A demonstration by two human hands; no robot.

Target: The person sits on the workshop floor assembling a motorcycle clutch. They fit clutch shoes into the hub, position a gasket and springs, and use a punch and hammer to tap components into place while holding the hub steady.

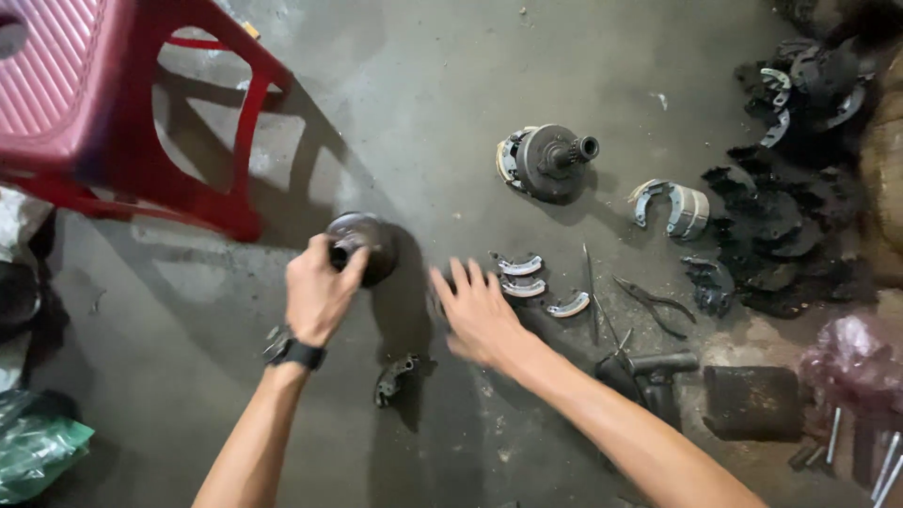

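My left hand (320,287) grips the round clutch drum (362,246) on the concrete floor (423,94); it looks heavy, rigid, greasy, best held by its centre hub. My right hand (480,315) hovers spread, empty.

Crumpled green plastic bag (33,452), bottom-left corner, on the floor. Crinkled pink translucent plastic bag (851,362), lower right edge, beside a dark rectangular block. White wrapping, partly seen, left edge under the red stool. No labels, signs or screens.
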